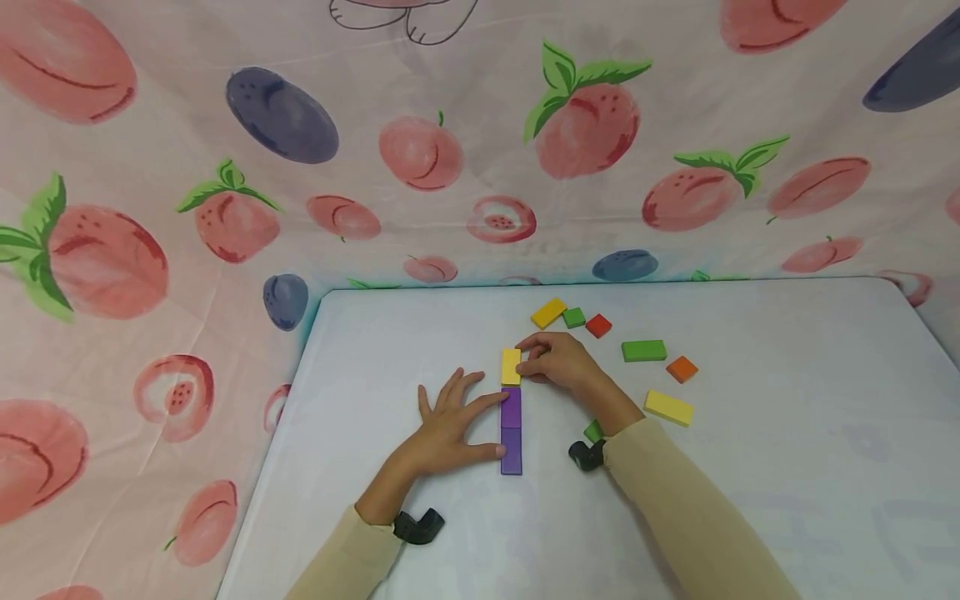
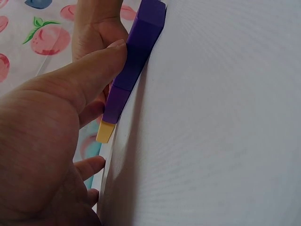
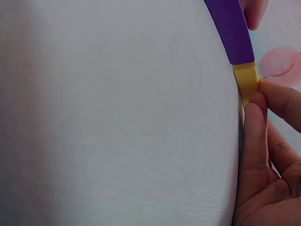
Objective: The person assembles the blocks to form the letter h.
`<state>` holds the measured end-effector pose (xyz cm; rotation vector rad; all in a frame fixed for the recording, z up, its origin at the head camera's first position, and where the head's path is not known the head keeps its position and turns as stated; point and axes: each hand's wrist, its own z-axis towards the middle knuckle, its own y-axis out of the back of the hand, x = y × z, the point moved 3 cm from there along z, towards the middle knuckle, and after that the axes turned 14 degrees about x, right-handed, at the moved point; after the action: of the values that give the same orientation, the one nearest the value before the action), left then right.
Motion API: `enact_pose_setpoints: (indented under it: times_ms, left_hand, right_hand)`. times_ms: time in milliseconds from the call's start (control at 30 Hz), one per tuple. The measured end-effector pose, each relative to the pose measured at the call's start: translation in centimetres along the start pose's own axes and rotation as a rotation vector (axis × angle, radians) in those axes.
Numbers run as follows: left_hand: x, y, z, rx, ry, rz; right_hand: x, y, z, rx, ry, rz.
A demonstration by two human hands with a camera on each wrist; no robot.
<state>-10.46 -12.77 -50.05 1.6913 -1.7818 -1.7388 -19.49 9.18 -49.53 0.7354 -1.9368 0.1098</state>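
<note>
While my left hand (image 1: 450, 425) lies flat on the white counter (image 1: 787, 467) with its fingers spread and straight, the index fingertip and the thumb tip touch the left edge of the two purple blocks (image 1: 511, 431), which lie end to end in a line running from near to far. My right hand (image 1: 558, 360) pinches the yellow block (image 1: 511, 367) between thumb and fingers; that block lies flat at the far end of the purple line, its near end touching the farther purple block. In the right wrist view my fingertips (image 3: 256, 101) press against the side of the yellow block where it meets the purple one.

Farther back on the counter sit another yellow block (image 1: 549, 312), a small green block (image 1: 574, 317) and a small red block (image 1: 597, 325), close together in a row. To the right of my right hand lie a long green block (image 1: 643, 351) and a small orange block (image 1: 682, 368), with a third yellow block (image 1: 669, 407) nearer me. A bit of green (image 1: 593, 431) shows just beside my right wrist, mostly hidden. A cloth printed with peaches and plums (image 1: 225, 208) hangs behind and to the left of the counter
</note>
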Motion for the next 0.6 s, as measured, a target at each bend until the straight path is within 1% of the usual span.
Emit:
enact_pose_setpoints:
  times_ms: [333,433,600]
  left_hand:
    - [0.16,-0.13,0.09,-0.01,-0.003,0.002]
    - [0.17,-0.12,0.09,-0.008,-0.002,0.003]
    - [0.11,-0.09,0.06,-0.001,0.004,0.004]
  right_hand:
    - [-0.27,-0.09,0.04,0.006,-0.007,0.01]
    - [-0.26,-0.04,0.07,0.003,-0.008,-0.008]
    - [-0.35,0.03,0.21,0.01,0.019,-0.012]
